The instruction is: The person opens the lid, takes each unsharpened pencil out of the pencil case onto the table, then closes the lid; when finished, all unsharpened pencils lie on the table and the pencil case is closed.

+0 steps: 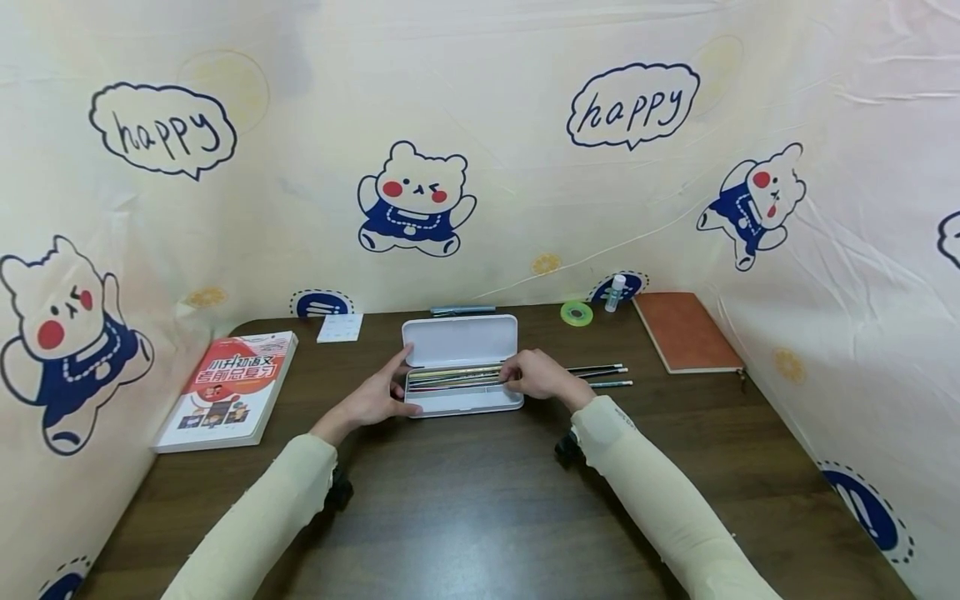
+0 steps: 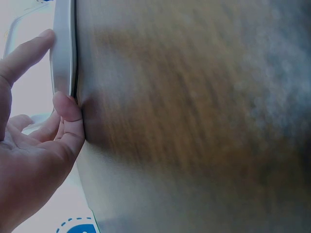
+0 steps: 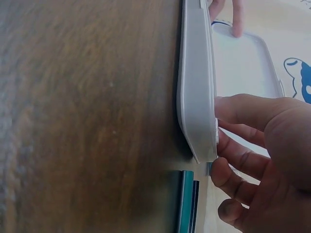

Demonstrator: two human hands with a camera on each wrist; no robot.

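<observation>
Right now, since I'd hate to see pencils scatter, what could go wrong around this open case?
The raised lid might, if bumped, fall onto the right hand at the right end of the case. The loose pencils to the right could roll if that wrist brushes them. If the left hand slips or pulls, the case might shift and jostle the pencils inside.

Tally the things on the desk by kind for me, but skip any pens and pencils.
Case: 1
Book: 1
Notebook: 1
Note: 1
Tape roll: 1
Glue stick: 1
Total: 6
</observation>
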